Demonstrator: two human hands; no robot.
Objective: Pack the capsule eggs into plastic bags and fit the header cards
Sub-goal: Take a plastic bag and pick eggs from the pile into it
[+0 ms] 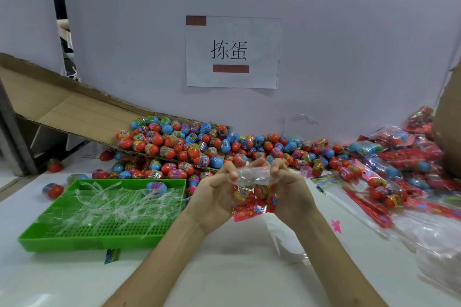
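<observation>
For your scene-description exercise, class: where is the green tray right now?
In the head view, the green tray sits on the white table, left of the left hand, with the pile of capsule eggs just behind it.

Glossy, smooth hard plastic: capsule eggs [189, 144]. Clear, shiny, crinkled film: plastic bag [252, 177]; likewise strips [119, 202]. Glossy printed card: header card [252, 209]. Smooth perforated plastic, slight sheen: green tray [87, 242]. Matt brown corrugated cardboard: chute [74, 107]. Matt white paper: wall sign [233, 77]. Smooth white tabletop [224, 257].
</observation>
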